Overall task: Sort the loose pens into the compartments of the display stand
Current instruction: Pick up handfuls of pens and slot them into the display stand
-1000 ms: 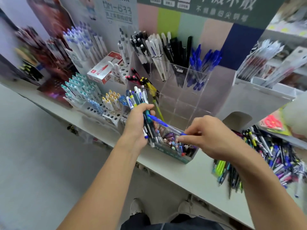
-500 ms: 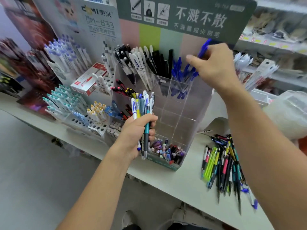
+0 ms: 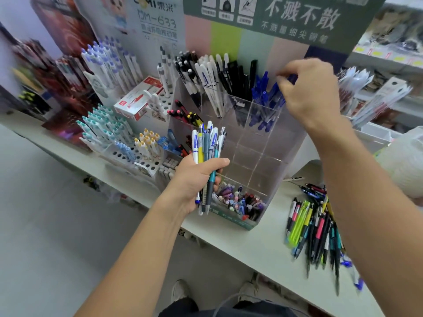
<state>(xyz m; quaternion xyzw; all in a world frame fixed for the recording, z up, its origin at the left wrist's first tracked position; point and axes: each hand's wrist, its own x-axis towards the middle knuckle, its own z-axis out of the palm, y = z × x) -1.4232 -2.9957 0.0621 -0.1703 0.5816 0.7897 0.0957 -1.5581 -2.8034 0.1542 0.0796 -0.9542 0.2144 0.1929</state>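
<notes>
Two hands work over a pale desk point(image 3: 240, 245) in a stationery shop: left hand point(image 3: 196, 179) grips a bundle of pens point(image 3: 208, 152); right hand point(image 3: 306, 90) pinches blue pens point(image 3: 263, 99) in the clear display stand point(image 3: 256, 156); loose pens point(image 3: 315, 227) lie right.

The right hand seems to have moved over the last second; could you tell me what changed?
The right hand carried a blue pen from the low front bin up to the top compartment of blue pens. The left hand kept gripping its bundle of pens.

Bright even indoor light, soft shadows; wide-angle edge distortion, motion blur at left.
</notes>
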